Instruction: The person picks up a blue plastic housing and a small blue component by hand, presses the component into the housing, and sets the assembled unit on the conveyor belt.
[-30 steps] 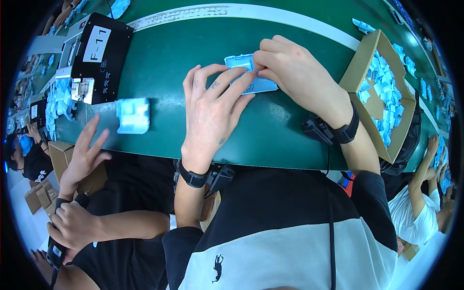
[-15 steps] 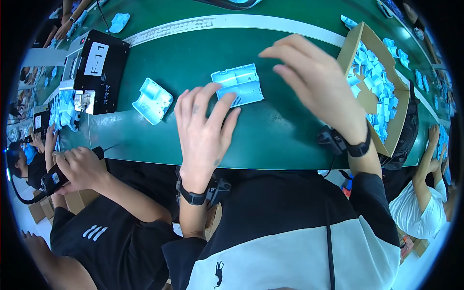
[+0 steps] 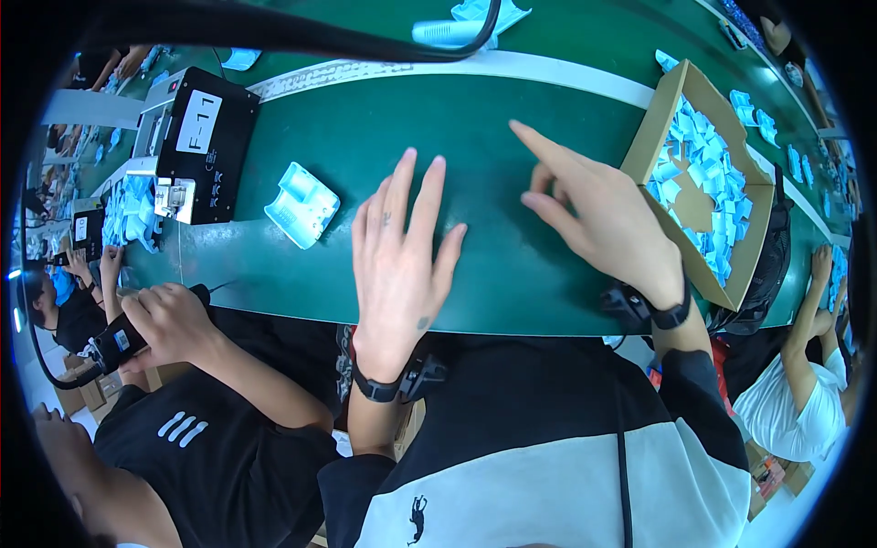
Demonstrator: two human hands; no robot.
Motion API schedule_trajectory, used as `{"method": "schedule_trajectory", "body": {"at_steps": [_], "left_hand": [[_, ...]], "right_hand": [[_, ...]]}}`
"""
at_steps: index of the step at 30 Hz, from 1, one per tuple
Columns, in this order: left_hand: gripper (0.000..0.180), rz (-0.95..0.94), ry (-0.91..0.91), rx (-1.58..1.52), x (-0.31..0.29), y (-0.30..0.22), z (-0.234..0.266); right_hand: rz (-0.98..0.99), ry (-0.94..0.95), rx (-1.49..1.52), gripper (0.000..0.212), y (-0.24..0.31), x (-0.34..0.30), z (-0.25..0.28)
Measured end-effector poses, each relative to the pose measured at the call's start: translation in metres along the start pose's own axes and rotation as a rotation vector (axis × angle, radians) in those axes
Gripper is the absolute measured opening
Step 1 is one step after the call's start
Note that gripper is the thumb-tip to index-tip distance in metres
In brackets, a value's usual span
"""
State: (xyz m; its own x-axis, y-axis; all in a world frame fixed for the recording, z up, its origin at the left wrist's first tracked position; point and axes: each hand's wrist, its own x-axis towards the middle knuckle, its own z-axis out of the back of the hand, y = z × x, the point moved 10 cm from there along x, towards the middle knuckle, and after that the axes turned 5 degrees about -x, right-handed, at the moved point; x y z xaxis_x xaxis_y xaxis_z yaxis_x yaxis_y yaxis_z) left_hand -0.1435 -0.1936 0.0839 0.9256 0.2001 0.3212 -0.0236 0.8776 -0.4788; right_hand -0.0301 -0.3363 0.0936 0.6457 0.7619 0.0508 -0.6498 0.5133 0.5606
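Observation:
My left hand [image 3: 402, 251] is over the green tabletop with its fingers stretched out and nothing in them. To its right, my right hand [image 3: 603, 205] hovers with the index finger extended, the thumb apart and the other fingers partly bent. It holds nothing that I can see. A light-blue moulded plastic shell [image 3: 301, 205] lies on the table left of my left hand, apart from it. Beyond the white strip, at the top of the view, lie more light-blue plastic parts [image 3: 466, 27], partly covered by a dark cable.
On the left stands a black machine [image 3: 215, 151] with a metal fitting and blue parts beside it. A cardboard box [image 3: 656, 137] of small blue pieces is at the right. A co-worker's hand [image 3: 174, 320] grips a black handheld tool at the lower left. The dark cable [image 3: 347, 38] crosses the top.
The blue shell that was at my left fingertips is gone from that spot; blue parts now show beyond the white strip. My left fingers straightened. A dark cable has come into view.

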Motion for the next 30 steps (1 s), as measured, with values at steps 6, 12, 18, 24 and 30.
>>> {"method": "schedule_trajectory", "body": {"at_steps": [6,12,18,24,30], "left_hand": [[0.046,0.151,-0.166,0.212,-0.030,0.061,0.054],[0.041,0.393,-0.148,0.298,-0.048,0.099,0.059],[0.042,0.218,-0.074,-0.108,-0.030,0.063,0.033],[0.039,0.148,-0.115,0.165,-0.009,0.060,0.033],[0.035,0.097,-0.041,-0.140,-0.004,0.043,0.006]], "right_hand": [[-0.196,-0.263,-0.075,0.018,-0.051,-0.054,0.084],[-0.478,-0.177,-0.446,0.011,-0.146,-0.111,0.094],[-0.531,-0.020,-0.240,0.014,-0.158,-0.103,0.077],[-0.561,-0.335,-0.270,0.008,-0.131,-0.094,0.109],[-0.418,-0.416,0.200,0.009,-0.084,-0.069,0.105]]}}
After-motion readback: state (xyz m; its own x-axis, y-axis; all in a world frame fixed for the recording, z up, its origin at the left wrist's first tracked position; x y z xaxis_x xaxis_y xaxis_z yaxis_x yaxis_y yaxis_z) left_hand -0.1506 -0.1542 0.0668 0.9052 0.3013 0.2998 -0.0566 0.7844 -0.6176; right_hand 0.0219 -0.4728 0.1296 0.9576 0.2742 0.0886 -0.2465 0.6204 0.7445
